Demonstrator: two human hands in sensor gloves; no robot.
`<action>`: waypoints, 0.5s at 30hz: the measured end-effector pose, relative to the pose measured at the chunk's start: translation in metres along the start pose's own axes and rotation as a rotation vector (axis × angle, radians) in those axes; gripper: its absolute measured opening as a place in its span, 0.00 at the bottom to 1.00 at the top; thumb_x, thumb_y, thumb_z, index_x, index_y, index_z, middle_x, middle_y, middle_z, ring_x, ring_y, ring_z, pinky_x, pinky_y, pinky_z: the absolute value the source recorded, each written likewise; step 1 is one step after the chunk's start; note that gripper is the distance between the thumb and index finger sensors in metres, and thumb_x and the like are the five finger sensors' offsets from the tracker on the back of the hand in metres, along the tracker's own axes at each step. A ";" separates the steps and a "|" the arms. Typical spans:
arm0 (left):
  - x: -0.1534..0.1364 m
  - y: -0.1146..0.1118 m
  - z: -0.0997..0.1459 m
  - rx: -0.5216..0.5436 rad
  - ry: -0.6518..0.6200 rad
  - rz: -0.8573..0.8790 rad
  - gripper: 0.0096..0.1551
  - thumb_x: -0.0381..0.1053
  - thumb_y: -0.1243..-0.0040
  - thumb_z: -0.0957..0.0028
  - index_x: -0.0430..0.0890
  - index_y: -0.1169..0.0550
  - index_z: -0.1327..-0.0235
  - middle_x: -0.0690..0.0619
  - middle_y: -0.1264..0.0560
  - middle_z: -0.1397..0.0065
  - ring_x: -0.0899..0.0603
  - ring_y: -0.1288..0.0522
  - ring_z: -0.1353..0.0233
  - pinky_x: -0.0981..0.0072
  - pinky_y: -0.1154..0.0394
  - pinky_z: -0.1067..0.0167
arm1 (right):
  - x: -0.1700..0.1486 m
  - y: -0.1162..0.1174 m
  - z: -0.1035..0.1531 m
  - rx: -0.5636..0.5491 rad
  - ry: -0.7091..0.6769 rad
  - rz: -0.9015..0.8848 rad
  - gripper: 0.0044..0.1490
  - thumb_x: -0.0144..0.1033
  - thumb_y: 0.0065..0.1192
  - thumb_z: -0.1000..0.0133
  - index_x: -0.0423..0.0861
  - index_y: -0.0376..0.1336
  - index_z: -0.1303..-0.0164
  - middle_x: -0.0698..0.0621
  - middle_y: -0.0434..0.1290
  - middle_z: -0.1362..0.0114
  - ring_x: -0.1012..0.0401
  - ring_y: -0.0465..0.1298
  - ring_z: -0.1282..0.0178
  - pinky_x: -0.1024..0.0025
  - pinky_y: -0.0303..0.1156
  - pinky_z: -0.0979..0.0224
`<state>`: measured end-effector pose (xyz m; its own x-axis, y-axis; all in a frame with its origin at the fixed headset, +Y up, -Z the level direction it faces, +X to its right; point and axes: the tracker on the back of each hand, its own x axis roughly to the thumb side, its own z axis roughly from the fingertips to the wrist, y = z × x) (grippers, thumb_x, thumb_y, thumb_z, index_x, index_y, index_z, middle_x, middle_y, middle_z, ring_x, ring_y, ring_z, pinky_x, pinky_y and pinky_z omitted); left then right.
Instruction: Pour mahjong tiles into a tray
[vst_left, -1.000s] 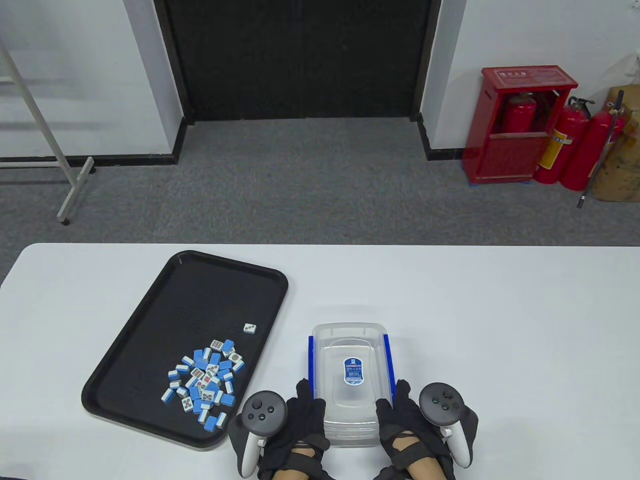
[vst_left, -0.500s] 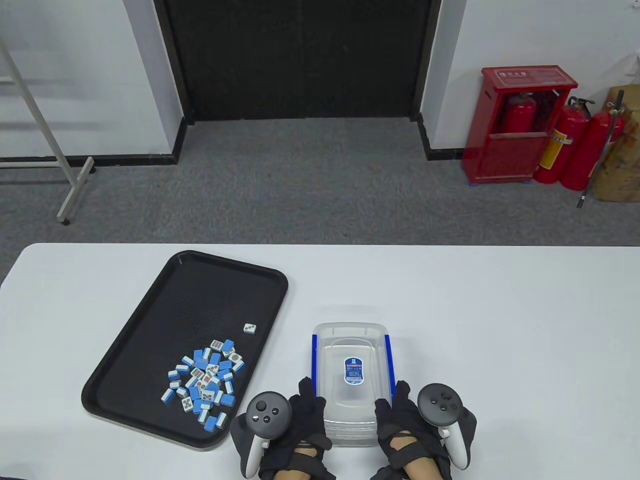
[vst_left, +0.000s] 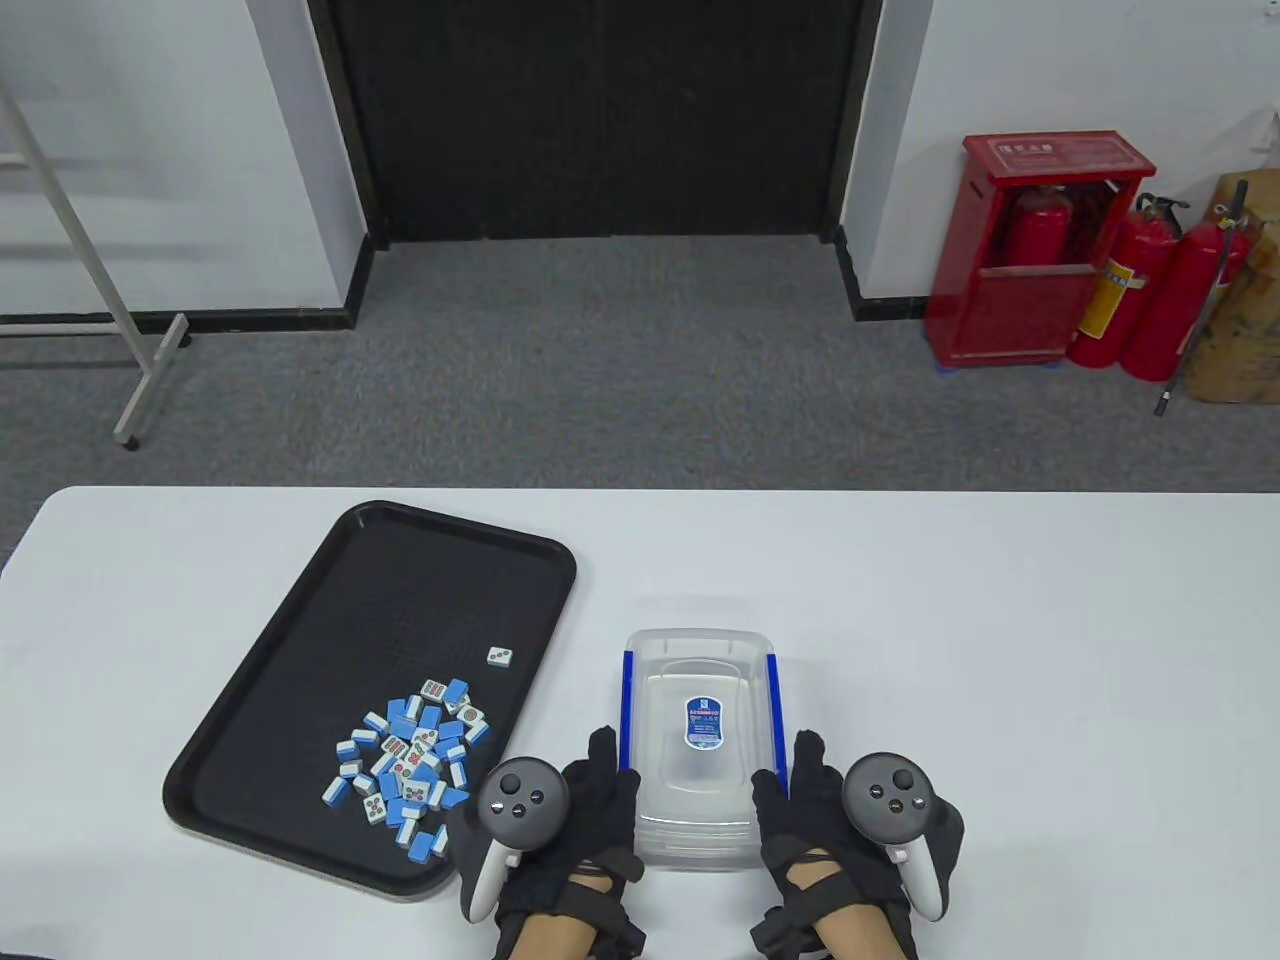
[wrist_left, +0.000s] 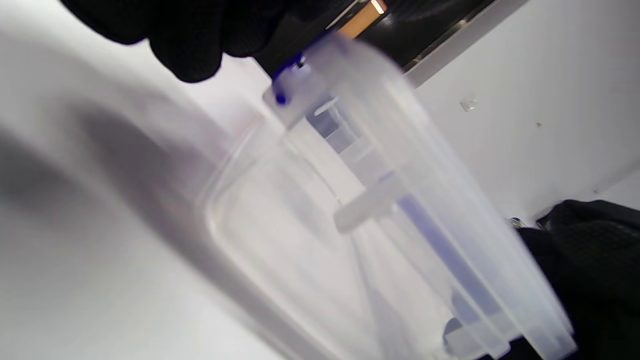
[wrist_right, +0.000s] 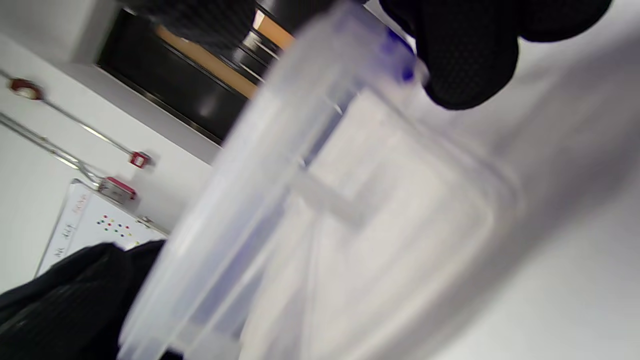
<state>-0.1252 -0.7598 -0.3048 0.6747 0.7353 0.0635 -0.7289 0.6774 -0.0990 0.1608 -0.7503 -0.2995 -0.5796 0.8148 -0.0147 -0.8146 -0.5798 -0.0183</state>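
A black tray (vst_left: 330, 640) lies on the left of the white table, with a heap of blue and white mahjong tiles (vst_left: 410, 765) at its near end and one lone tile (vst_left: 500, 656) apart. A clear plastic box (vst_left: 700, 745) with blue side strips and a blue label stands empty at the front centre. My left hand (vst_left: 595, 800) grips its left side and my right hand (vst_left: 800, 800) grips its right side. The box also shows in the left wrist view (wrist_left: 350, 225) and the right wrist view (wrist_right: 325, 210), blurred.
The tray's near right corner sits close to my left hand. The table's front edge is just below the hands. A red extinguisher cabinet (vst_left: 1040, 250) stands on the floor far behind.
Both hands and the box have shifted a little away from me along the table. The tiles and tray have not moved.
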 end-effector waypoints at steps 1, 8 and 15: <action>0.004 0.005 0.002 0.010 -0.047 -0.050 0.38 0.59 0.49 0.42 0.41 0.35 0.22 0.32 0.33 0.29 0.26 0.26 0.41 0.33 0.32 0.44 | 0.005 -0.006 0.002 -0.029 -0.043 0.029 0.49 0.47 0.54 0.49 0.32 0.43 0.28 0.22 0.55 0.32 0.35 0.70 0.45 0.29 0.59 0.39; 0.025 0.024 0.017 0.041 -0.244 -0.315 0.46 0.72 0.53 0.44 0.44 0.35 0.20 0.35 0.38 0.19 0.22 0.41 0.24 0.26 0.47 0.33 | 0.016 -0.020 0.009 -0.012 -0.193 0.176 0.47 0.51 0.54 0.48 0.41 0.46 0.24 0.34 0.47 0.19 0.32 0.56 0.26 0.26 0.47 0.30; 0.029 0.020 0.015 -0.012 -0.250 -0.468 0.50 0.76 0.55 0.45 0.49 0.44 0.16 0.46 0.56 0.13 0.32 0.67 0.16 0.34 0.66 0.31 | 0.021 -0.012 0.008 0.080 -0.204 0.350 0.51 0.58 0.52 0.48 0.45 0.42 0.22 0.39 0.38 0.17 0.35 0.44 0.18 0.27 0.36 0.28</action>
<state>-0.1225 -0.7244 -0.2898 0.8784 0.3378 0.3382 -0.3540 0.9351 -0.0145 0.1582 -0.7256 -0.2911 -0.8082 0.5567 0.1920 -0.5620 -0.8266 0.0309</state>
